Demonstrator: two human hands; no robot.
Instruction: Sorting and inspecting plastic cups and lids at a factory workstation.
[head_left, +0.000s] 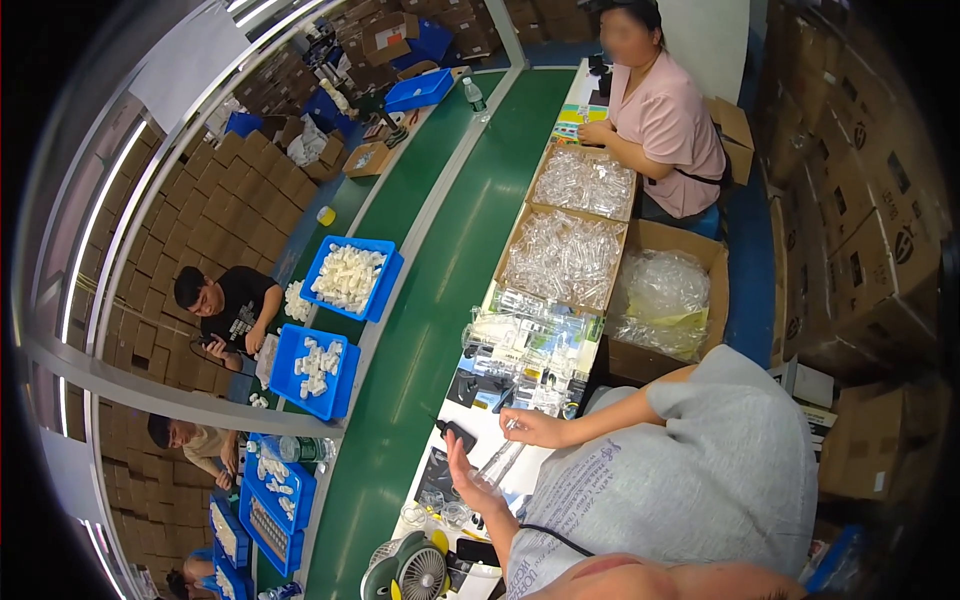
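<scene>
My left hand [468, 482] is raised over the near edge of the worktable, fingers stretched out and its palm turned toward my other hand. My right hand [537, 428] pinches a small clear plastic piece [513, 424] at the fingertips; its exact kind is too small to tell. Between both hands runs a long clear plastic tube [500, 462]; whether my left hand touches it I cannot tell. A black bottle-like thing [457, 436] lies just beyond my left fingertips. Several clear tubes and parts [530, 345] cover the printed sheets above my right hand.
Cartons of clear plastic parts [562, 255] stand farther along the table, beside a box of plastic bags [665, 290]. A fan [420, 572] stands at the lower edge. Past the green conveyor [400, 400] are blue trays [350, 375] of white parts. Co-workers sit nearby.
</scene>
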